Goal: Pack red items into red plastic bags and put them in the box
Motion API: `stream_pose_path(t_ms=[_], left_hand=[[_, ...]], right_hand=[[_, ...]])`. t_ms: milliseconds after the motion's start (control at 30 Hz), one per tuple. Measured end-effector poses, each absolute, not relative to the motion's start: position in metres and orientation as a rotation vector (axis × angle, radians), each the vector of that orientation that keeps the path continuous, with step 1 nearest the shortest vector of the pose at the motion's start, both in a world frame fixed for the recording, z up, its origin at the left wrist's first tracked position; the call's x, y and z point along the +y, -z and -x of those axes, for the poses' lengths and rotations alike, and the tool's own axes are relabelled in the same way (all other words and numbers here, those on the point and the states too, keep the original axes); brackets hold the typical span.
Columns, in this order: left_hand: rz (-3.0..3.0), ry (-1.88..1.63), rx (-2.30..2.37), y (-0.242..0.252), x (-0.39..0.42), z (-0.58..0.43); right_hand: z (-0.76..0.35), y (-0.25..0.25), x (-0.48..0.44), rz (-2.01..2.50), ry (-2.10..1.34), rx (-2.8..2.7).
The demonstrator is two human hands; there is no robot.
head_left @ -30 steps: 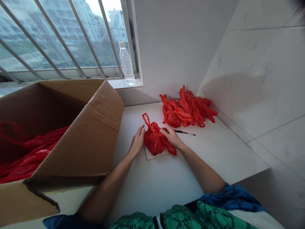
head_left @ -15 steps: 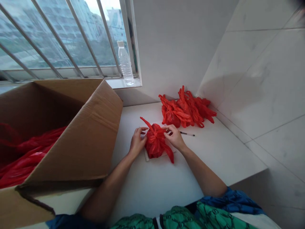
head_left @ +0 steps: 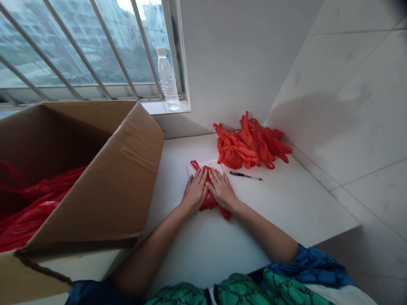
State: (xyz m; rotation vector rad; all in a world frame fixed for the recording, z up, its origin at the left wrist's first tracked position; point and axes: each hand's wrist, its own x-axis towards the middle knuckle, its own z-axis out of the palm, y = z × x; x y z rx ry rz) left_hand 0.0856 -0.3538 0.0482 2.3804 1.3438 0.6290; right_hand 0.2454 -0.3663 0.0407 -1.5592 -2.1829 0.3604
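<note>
A knotted red plastic bag (head_left: 209, 202) sits in front of me on the white tabletop, on top of a pale notebook or pad (head_left: 216, 163). My left hand (head_left: 195, 190) lies flat over its left side, fingers stretched away from me. Over the right side rests my right hand (head_left: 221, 189), also flat, its thumb meeting the left hand. Both palms cover most of the bag. One handle end pokes out beyond the left fingers and another below the right wrist. What the bag contains is hidden.
Several tied red plastic bags (head_left: 248, 144) are heaped by the wall. A black pen (head_left: 245, 175) lies right of my hands. On the left stands an open cardboard box (head_left: 127, 169) with red bags (head_left: 41, 199) inside. A water bottle (head_left: 168, 82) stands on the windowsill.
My hands have moved from the bag's two sides onto its top and lie flat there. The bag looks lower and flatter. More of the pad and pen shows.
</note>
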Motion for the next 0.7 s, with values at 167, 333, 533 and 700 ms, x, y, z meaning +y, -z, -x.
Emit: stream_pose_path(t_ms=[167,333,533,700], left_hand=[[-2.395,-0.624,1.346,-0.0506,-0.355,-0.0857],[-2.376,-0.649,1.334,-0.0492,-0.3549,-0.0854],[-2.365,-0.639,1.338,-0.0506,-0.3557,-0.0859],[-2.319,-0.682,1.316,-0.0478,-0.3549,-0.0871]], right_hand=[[-0.245,-0.0402,-0.3659,1.565,-0.348,-2.18],[-0.2444,-0.0384,-0.3664,1.564,-0.349,-2.167],[-0.2444,-0.0391,-0.3672,1.568,-0.345,-2.169],[-0.2423,-0.0422,-0.3683,1.58,-0.395,-2.137]])
